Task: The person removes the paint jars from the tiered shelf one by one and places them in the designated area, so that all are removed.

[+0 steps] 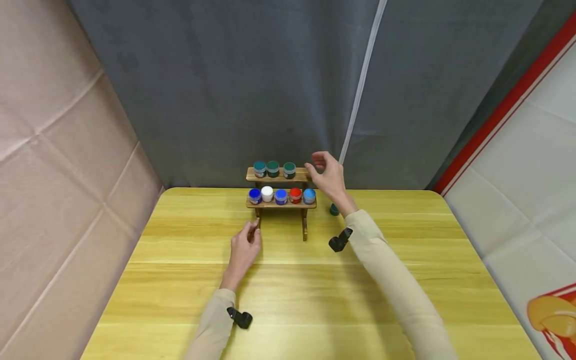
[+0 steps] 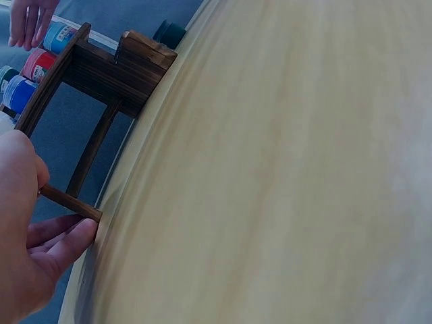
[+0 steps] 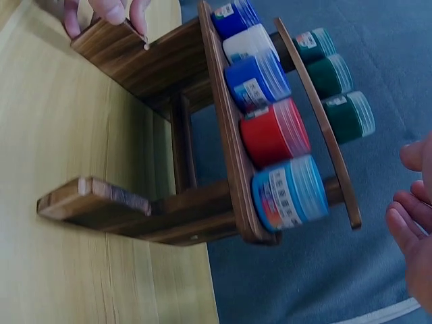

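A two-tier wooden rack [image 1: 304, 223] stands at the back of the table. On its lower shelf sit several paint jars: blue, white [image 1: 267, 194], violet-blue, red [image 3: 270, 135] and light blue [image 3: 289, 194]. Three green-toned jars [image 1: 289, 170] occupy the upper shelf, left of its right end. My left hand [image 1: 243, 251] pinches the foot of the rack's left leg between thumb and fingers. Beside the upper shelf's right end hovers my right hand [image 1: 330, 176], fingers loosely bent and parted from the thumb, holding nothing. A dark green jar [image 1: 334, 209] stands on the table below the right wrist.
The yellow wooden table [image 1: 288, 300] ends just behind the rack at a grey curtain [image 1: 225, 100]. A pale padded wall [image 1: 67, 200] rises on the left, and a white panel with a red border [image 1: 531, 165] on the right. Both wrists carry small black cameras [image 1: 340, 240].
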